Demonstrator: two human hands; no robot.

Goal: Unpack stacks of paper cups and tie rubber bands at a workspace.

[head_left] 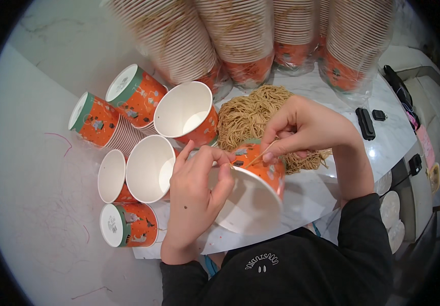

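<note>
An orange paper tub (249,204) with a white inside lies tilted in front of me, its mouth toward my body. My left hand (195,191) pinches its rim between thumb and index finger, where a tan string also meets the rim. Above the tub's printed side, my right hand (309,127) pinches the tan string (258,157) between thumb and fingertips and holds it taut. The string's end at the left fingertips is partly hidden. Just behind the tub lies a loose heap of tan strings (248,115), partly covered by my right hand.
Tall stacks of paper tubs (245,41) in clear plastic line the far side. Several loose tubs stand or lie at the left, including an upright tub (150,168) and an overturned stack (133,94). A black device (365,124) lies on the marble table (350,163) at right.
</note>
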